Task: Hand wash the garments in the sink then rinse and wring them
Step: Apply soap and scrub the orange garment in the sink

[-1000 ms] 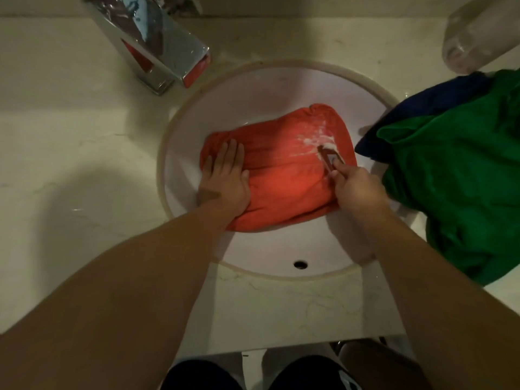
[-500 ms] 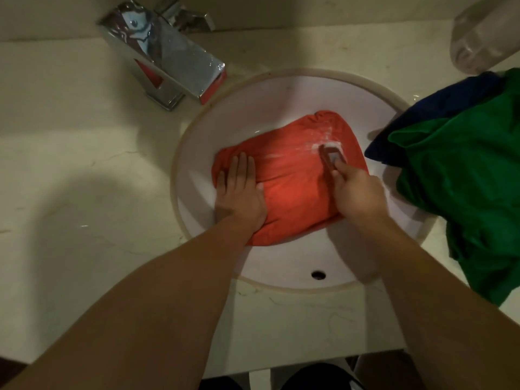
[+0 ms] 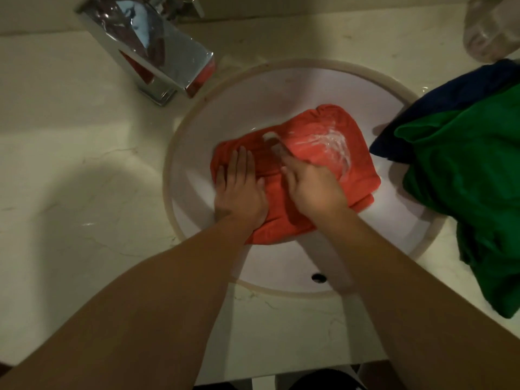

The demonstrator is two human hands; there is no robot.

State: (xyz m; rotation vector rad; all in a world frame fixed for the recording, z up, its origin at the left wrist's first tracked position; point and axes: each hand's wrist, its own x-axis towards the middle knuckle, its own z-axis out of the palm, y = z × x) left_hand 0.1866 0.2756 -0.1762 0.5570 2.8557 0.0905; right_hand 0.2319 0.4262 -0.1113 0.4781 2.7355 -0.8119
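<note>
Fingers point(image 3: 239, 164) of the left hand point(image 3: 239, 195) press flat, close together, on the red garment point(image 3: 357, 178) in the sink point(image 3: 247, 94) — the right hand point(image 3: 312, 190), pinching a blurred pale bar point(image 3: 273, 140), has slid from the lathered right side toward the middle — soaping spreads, rinsing not yet due

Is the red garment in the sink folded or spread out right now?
Folded: the red garment lies doubled in the sink, stacked layer edges showing at its lower right edge, left hand pressing it flat.

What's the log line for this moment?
stage: soaping | left hand: flat on red garment in sink | right hand: grips small pale bar against garment | suds: on garment | green garment: on counter, untouched
</note>
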